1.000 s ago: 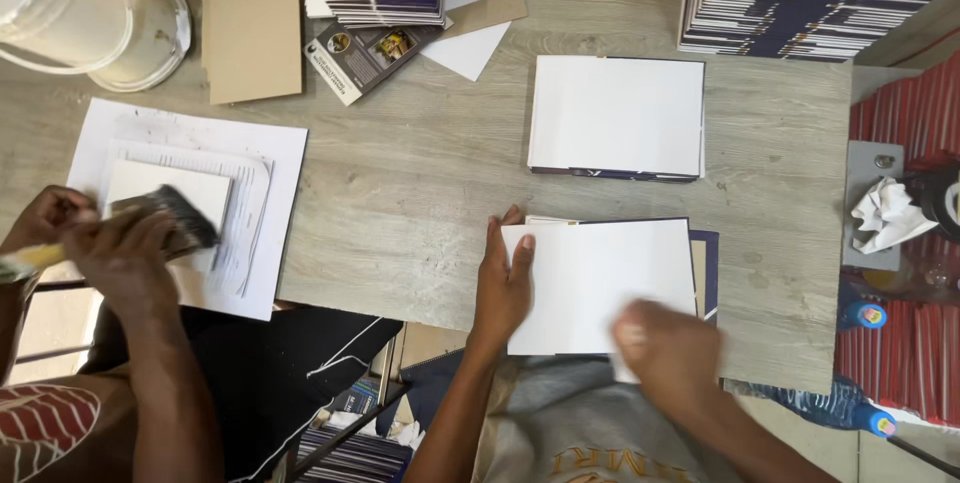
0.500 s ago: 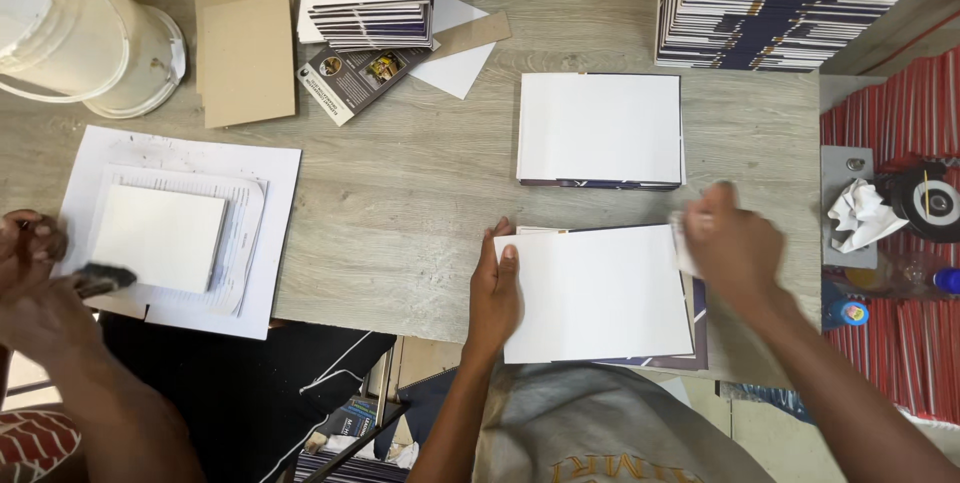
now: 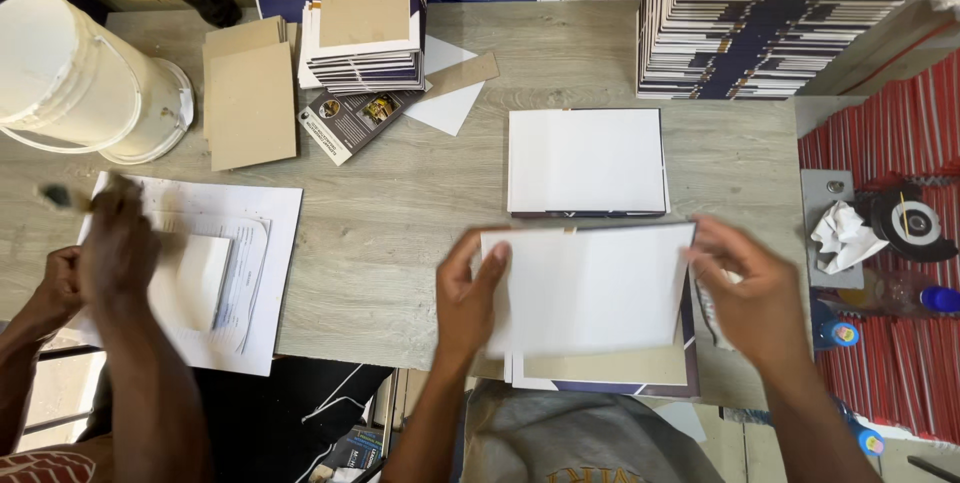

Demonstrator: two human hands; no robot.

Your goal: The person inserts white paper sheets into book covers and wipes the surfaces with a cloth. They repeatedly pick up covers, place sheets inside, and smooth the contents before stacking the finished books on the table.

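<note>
Right hand (image 3: 745, 288) moved to sheet's (image 3: 590, 288) 3 o'clock edge, fingers pinching it; left hand (image 3: 468, 293) grips at 9. Keep corners square w/ cover (image 3: 610, 368) below.

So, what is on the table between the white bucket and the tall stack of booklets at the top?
In the head view, loose brown cardboard sheets lie between the white bucket and the booklet stack.

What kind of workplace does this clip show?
Probably a small bookbinding workshop: tall stacks of bound booklets, cut cardboard pieces on the wooden table, and a white bucket beside a co-worker brushing sheets. The hands hold a white sheet.
</note>
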